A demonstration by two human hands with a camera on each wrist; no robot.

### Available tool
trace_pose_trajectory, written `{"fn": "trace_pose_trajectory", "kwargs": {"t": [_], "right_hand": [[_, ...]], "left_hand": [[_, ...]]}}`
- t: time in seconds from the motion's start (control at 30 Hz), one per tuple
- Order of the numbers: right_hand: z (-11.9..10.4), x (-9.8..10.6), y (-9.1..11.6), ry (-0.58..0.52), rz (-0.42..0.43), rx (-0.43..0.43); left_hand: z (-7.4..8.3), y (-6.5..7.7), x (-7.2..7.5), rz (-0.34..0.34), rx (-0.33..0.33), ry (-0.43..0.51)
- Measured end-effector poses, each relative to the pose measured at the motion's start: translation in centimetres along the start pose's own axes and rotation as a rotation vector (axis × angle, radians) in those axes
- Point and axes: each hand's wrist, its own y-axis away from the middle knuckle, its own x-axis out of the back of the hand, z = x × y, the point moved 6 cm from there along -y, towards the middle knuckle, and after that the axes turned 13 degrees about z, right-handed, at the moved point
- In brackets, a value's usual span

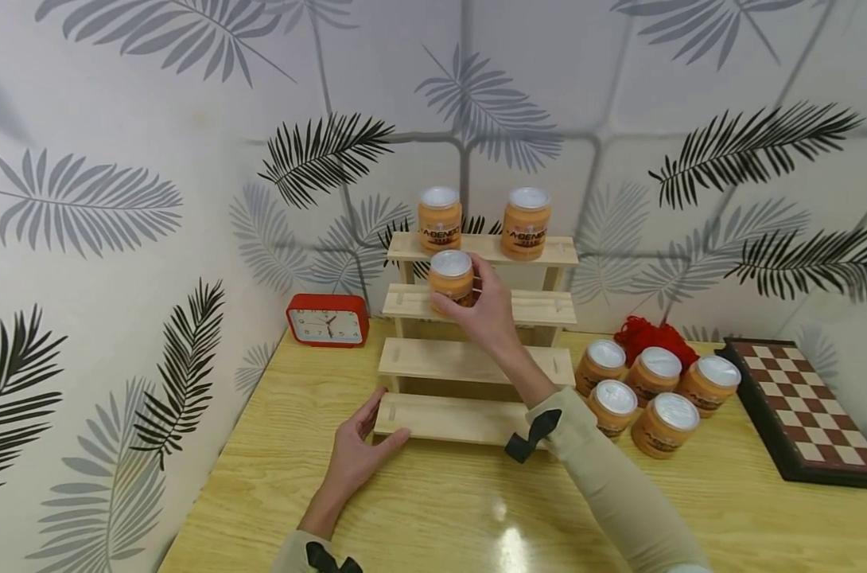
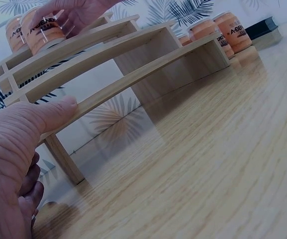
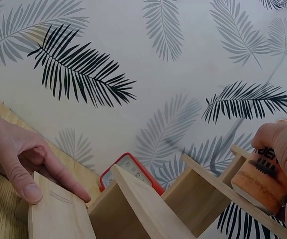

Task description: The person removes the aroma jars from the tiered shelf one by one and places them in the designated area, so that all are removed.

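My right hand (image 1: pixel 491 314) holds an orange jar (image 1: pixel 451 274) with a silver lid, thumb on one side and fingers on the other. The jar is upright at the left part of the second tier from the top of a stepped wooden stand (image 1: pixel 476 362). In the right wrist view the base of that jar (image 3: pixel 256 191) is right at the shelf board. My left hand (image 1: pixel 362 446) grips the left end of the lowest tier; its thumb lies on the board in the left wrist view. Two like jars, one left (image 1: pixel 439 223) and one right (image 1: pixel 526 227), stand on the top tier.
Several more orange jars (image 1: pixel 658 374) stand on the table (image 1: pixel 433 509) right of the stand, by a red tasselled thing (image 1: pixel 655 338). A chessboard (image 1: pixel 806 402) lies farther right. Left of the stand is a red clock (image 1: pixel 328 320). A leaf-patterned wall (image 1: pixel 211 191) rises behind.
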Motion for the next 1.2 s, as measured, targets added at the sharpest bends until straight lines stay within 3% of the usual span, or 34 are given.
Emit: {"fn": "trace_pose_trajectory", "kwargs": {"t": [0.57,0.93,1.2], "right_hand": [[-0.1,0.8,0.2,-0.039,0.044,0.024],[-1.5,3.0,0.8,-0.046,0.039,-0.008],[-0.3,4.8,1.1,-0.028,0.047,-0.019]], "left_hand": [[0.2,-0.1,-0.2,-0.001,-0.004,0.023],[0.0,0.0,-0.2,0.003,-0.014,0.005],[0.0,0.0,-0.1,0.002,-0.014,-0.010]]}}
